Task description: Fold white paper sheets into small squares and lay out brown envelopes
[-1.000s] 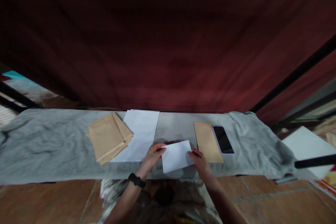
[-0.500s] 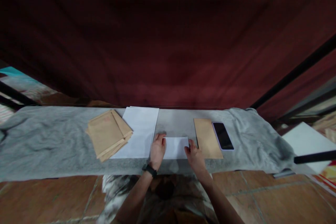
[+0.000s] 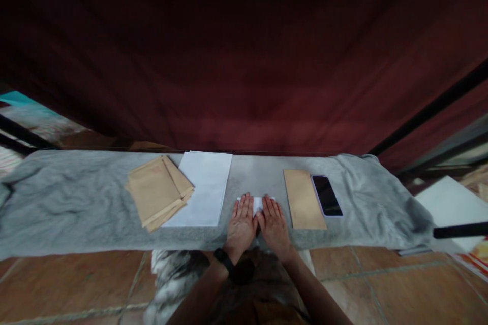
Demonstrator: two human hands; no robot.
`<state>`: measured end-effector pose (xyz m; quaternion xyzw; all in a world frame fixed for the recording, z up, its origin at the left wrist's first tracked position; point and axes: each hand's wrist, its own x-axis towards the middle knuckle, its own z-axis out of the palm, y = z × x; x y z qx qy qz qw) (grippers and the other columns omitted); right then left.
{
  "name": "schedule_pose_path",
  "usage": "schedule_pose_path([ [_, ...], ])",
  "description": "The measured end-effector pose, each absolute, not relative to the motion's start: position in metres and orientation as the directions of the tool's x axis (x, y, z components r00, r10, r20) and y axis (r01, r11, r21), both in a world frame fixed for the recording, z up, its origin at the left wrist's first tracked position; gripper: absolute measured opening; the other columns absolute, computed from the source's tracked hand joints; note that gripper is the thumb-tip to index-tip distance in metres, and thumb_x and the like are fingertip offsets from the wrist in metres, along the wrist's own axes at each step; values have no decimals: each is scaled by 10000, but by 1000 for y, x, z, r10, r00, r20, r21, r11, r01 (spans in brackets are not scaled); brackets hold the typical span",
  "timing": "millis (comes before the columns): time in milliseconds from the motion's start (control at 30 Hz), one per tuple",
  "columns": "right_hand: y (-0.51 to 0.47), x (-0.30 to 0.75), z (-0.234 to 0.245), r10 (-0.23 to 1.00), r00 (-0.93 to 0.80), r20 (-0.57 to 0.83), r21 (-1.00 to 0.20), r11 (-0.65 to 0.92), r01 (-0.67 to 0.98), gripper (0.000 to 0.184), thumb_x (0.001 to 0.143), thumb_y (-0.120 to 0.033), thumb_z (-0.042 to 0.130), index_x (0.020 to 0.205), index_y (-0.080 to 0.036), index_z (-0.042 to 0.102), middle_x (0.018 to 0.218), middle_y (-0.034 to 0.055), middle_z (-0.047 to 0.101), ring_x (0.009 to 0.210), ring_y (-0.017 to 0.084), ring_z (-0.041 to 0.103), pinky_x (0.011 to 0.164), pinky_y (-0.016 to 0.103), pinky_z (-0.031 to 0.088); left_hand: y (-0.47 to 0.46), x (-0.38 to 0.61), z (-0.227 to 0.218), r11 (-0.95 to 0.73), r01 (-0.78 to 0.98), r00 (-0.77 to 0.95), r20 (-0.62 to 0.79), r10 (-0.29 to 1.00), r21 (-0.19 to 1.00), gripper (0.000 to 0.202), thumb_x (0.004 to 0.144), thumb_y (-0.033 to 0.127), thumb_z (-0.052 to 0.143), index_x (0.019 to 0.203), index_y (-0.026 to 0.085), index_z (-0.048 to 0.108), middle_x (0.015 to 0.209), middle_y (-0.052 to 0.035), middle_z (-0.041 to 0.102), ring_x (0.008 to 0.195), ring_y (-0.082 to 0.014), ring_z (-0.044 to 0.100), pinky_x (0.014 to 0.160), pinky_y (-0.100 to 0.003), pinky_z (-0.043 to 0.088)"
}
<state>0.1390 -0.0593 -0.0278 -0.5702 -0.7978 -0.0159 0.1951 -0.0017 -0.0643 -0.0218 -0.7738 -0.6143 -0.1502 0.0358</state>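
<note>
A small folded sheet of white paper lies on the grey cloth, mostly covered by both hands. My left hand, with a dark band at its wrist, rests flat on the paper's left part, fingers stretched forward. Flat on the right part lies my right hand, its fingers also straight. The two thumbs nearly meet between them. Left of my hands is a stack of white paper sheets. To the right lies one brown envelope.
Several brown envelopes overlap the white stack's left side. A phone lies beside the single envelope. The grey cloth covers a long narrow surface. Beyond it hangs a dark red curtain; black bars stand at the right.
Both hands have moved from the folded paper's side edges onto its top, coming closer together. Their fingers have gone from gripping the edges to lying flat.
</note>
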Motion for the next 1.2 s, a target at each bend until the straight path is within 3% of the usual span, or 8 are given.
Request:
schedule_pose_path([
  [233,-62,152,-36,906,-221,361,-149,290,945,589,1050,-389,318,1538,-59,322,1555,207,394,1441,294,367,1156,482,324,-70,-16,-20,-132,975,76,296,952,177,606,1002,364,383,1528,69,325,1564,-178,383,1476,-261,325,1204,-459,313],
  [433,-63,150,-34,911,-224,347,-156,291,944,601,1050,-402,321,1528,-38,334,1549,230,393,1441,305,365,1149,488,334,-76,-18,-12,-70,972,2,289,957,223,622,995,387,413,1520,60,340,1545,-207,404,1472,-303,325,1199,-516,313],
  [600,-64,152,-31,906,-257,336,-130,315,940,569,1048,-362,320,1512,-36,364,1558,235,373,1442,322,362,1138,510,343,-92,-2,-9,-236,943,162,297,941,234,569,998,339,415,1515,110,347,1582,-138,376,1488,-251,300,1215,-471,310],
  [733,-64,154,-25,907,-302,293,-111,346,932,471,1028,-257,345,1444,-90,488,1566,207,375,1447,323,358,1139,539,331,-102,1,-10,-275,930,203,281,938,246,561,994,369,422,1495,121,379,1570,-132,402,1477,-250,326,1205,-467,326],
  [867,-63,143,-18,904,-316,286,-153,369,917,459,1021,-236,347,1424,-96,516,1547,221,398,1461,337,332,1140,608,300,-104,-1,-18,-293,927,222,284,933,236,576,969,305,437,1503,100,365,1578,-158,378,1489,-271,294,1205,-493,309],
  [1067,-58,108,-14,814,-521,256,-291,579,762,470,1032,-221,294,1455,-179,496,1510,100,495,1440,219,389,1193,459,311,-102,-2,-35,-317,922,251,281,926,223,598,913,148,417,1507,104,360,1531,-162,453,1467,-251,348,1206,-482,309],
  [1200,-57,114,-18,827,-498,261,-255,556,791,483,1034,-200,254,1439,-151,512,1525,117,471,1457,224,359,1194,467,308,-102,0,-34,-303,928,237,288,928,216,639,881,118,423,1510,53,331,1548,-190,416,1477,-263,324,1209,-490,309],
])
